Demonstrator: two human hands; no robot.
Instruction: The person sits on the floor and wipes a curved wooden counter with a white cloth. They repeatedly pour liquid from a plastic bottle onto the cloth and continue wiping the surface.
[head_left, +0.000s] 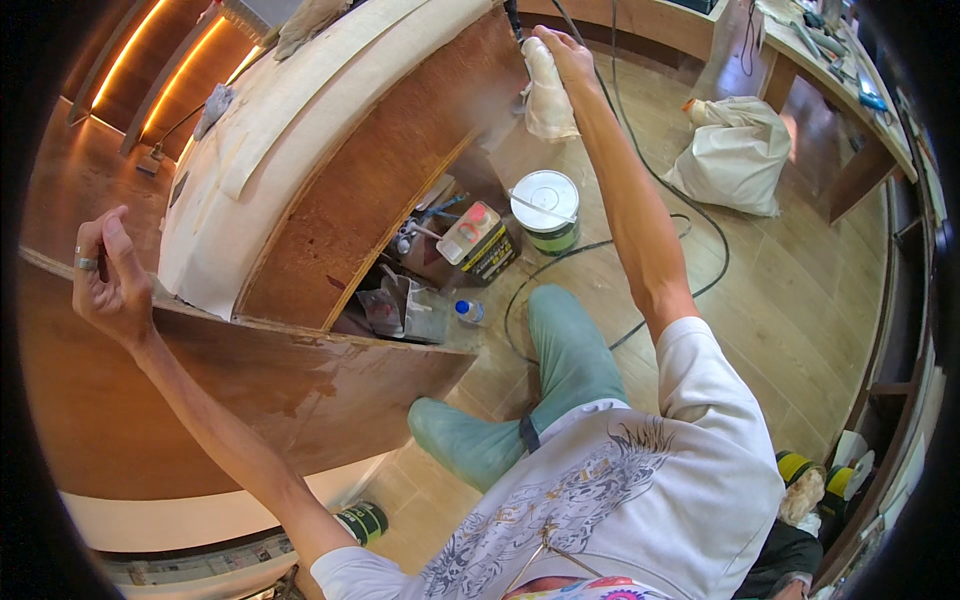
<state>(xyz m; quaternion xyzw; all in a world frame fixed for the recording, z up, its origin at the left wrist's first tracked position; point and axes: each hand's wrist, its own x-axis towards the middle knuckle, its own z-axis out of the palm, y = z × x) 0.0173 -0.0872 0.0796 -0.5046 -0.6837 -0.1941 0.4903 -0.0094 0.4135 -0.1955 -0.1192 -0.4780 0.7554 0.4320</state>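
Raised at the far middle of the view, my right hand (570, 62) grips a bunched white cloth (548, 98), which hangs below the fingers beside the end of a curved wooden piece. That piece has a brown side panel (390, 150) and a pale, smooth curved top (250, 140), with a long pale strip (290, 110) lying along it. Over on the left, my left hand (112, 285) is held up near the top's near end, above a brown panel's edge. Its fingers are loosely curled, a ring on one, and nothing shows in them.
Under the curved piece stand a yellow-and-black can (478, 243), a clear container (405, 308) and a blue-capped bottle (468, 311). Beside them is a white-lidded bucket (545, 205) with a stick across it. A dark cable (725, 260) loops over the floor near a white sack (735, 150).
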